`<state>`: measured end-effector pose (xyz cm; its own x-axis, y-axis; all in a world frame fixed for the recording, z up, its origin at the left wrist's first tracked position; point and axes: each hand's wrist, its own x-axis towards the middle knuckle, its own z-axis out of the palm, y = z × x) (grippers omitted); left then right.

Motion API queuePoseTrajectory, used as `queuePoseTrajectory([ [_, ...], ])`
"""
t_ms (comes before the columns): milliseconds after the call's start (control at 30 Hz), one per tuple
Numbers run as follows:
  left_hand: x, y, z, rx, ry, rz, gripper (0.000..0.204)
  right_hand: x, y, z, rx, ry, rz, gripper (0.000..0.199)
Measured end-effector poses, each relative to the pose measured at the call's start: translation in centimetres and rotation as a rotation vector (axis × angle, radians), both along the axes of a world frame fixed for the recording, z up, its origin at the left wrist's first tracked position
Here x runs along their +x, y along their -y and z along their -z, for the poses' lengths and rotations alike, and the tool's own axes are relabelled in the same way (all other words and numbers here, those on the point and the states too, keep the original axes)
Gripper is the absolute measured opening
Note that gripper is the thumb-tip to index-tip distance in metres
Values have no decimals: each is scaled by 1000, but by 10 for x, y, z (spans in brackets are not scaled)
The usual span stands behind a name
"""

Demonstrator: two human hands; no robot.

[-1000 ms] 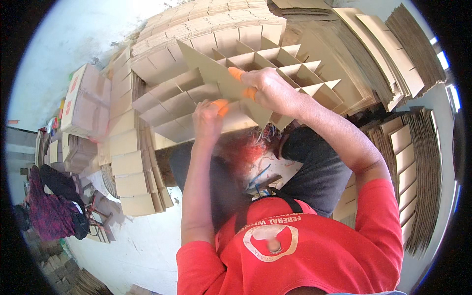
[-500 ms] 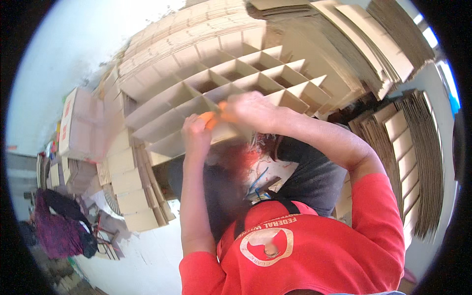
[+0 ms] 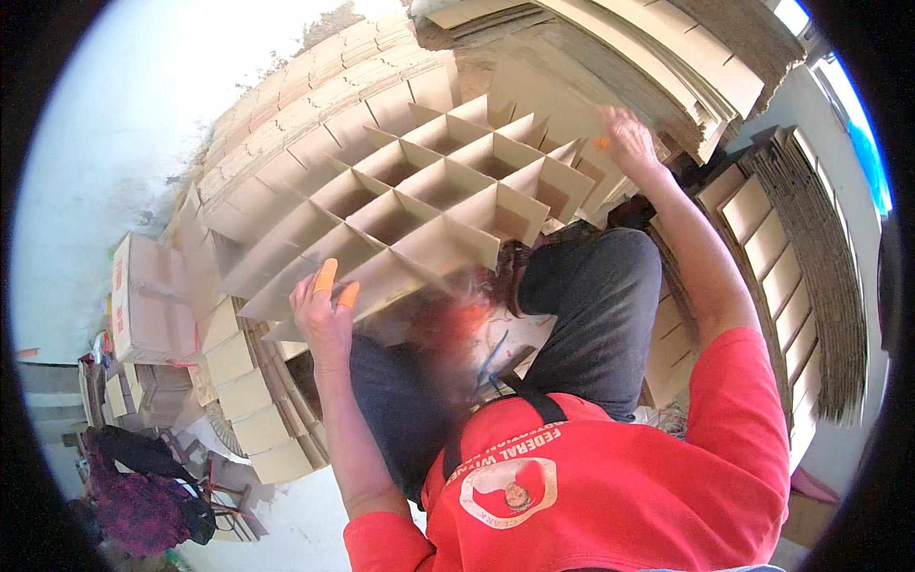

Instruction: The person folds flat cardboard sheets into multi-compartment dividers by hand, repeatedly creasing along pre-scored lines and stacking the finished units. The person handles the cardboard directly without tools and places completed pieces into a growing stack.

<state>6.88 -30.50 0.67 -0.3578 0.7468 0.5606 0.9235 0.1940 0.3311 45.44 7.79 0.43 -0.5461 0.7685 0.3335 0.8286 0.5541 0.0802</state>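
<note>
A cardboard divider grid with several square cells rests over my knees. My left hand, with orange caps on two fingertips, holds the grid's near left edge. My right hand reaches far to the right and touches a flat cardboard strip standing at the grid's far side, in front of a tall pile of flat strips. My dark trousers and red shirt fill the lower middle.
Stacks of finished grids lie behind and to the left. Slotted cardboard strips are stacked at the right. Small folded boxes and a larger carton stand at the left, with a dark bag on the floor.
Both hands were together at the grid's near edge pressing a strip in. Now my right hand has swung out to the far right pile, and my left hand has dropped to the grid's left edge.
</note>
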Motion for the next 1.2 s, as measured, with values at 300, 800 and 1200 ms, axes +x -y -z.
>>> queuePoseTrajectory([
  [300,-7,18,1,25,14,-29,45,-23,38,-71,-179,-1026,-45,41],
  [800,-23,30,12,106,36,4,28,-215,218,-145,-627,-672,-809,56],
  [1200,-23,20,12,141,115,40,18,-276,232,-108,-446,-583,-1118,14],
])
